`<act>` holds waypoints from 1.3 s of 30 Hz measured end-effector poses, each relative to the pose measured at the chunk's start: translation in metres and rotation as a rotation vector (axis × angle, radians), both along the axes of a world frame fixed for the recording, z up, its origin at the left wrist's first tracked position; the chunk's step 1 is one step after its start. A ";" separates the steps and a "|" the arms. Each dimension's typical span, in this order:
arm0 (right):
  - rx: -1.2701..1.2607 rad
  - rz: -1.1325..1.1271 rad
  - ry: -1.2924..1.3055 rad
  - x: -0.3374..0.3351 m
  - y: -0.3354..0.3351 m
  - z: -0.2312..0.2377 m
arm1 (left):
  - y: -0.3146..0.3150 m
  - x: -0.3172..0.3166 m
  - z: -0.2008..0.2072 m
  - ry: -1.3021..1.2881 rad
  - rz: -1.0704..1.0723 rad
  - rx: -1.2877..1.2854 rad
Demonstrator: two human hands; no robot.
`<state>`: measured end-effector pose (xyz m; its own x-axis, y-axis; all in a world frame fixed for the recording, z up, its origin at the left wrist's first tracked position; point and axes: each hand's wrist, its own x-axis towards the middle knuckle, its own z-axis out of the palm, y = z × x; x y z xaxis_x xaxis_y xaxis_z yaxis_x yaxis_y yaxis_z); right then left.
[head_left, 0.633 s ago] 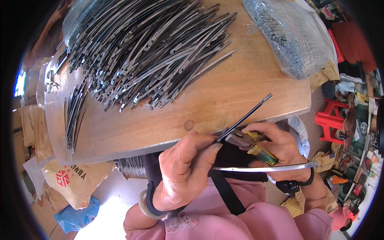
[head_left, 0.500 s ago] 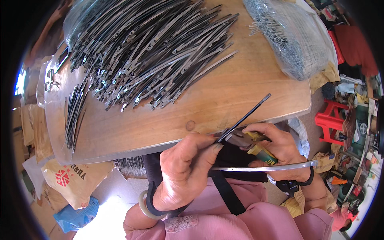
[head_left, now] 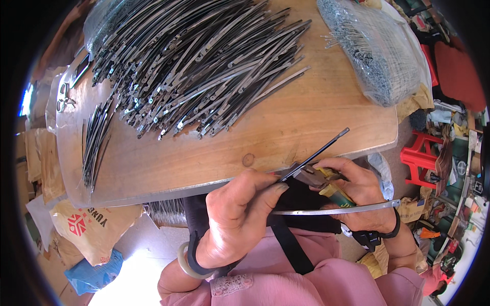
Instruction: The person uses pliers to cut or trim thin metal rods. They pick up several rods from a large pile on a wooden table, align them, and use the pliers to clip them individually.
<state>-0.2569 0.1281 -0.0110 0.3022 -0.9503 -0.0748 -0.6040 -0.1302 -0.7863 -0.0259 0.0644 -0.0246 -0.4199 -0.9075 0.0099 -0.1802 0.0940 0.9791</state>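
Observation:
Between the thumb and fingers of my left hand, a narrow dark metal strip is pinched, its free end slanting up to the right over the table's near edge. My right hand is closed round pliers with yellow and green handles. The pliers' dark jaws are at the dark strip, just right of my left fingertips; whether they grip it cannot be made out. A silver-grey metal strip with a hole near its end runs below both hands. Its left end is hidden behind my left hand.
A big heap of similar strips covers the far left of the wooden table. A smaller bundle and scissors lie left. Clear plastic holding thin wires sits far right. A red stool and paper sack flank the table.
The pliers' jaws have turned and come up closer along the dark strip. The dark strip's tip sits slightly lower. The whole view has shifted a little.

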 end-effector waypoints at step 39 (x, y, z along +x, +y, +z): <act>-0.862 -0.179 0.504 -0.051 -0.144 0.045 | -0.102 0.013 0.011 -0.706 -0.031 -0.802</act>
<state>-0.3081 -0.0157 0.0339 0.2722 -0.7689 0.5785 -0.9058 -0.4077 -0.1158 -0.0132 -0.0371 -0.0133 -0.5871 -0.7324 0.3448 -0.6684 0.6789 0.3040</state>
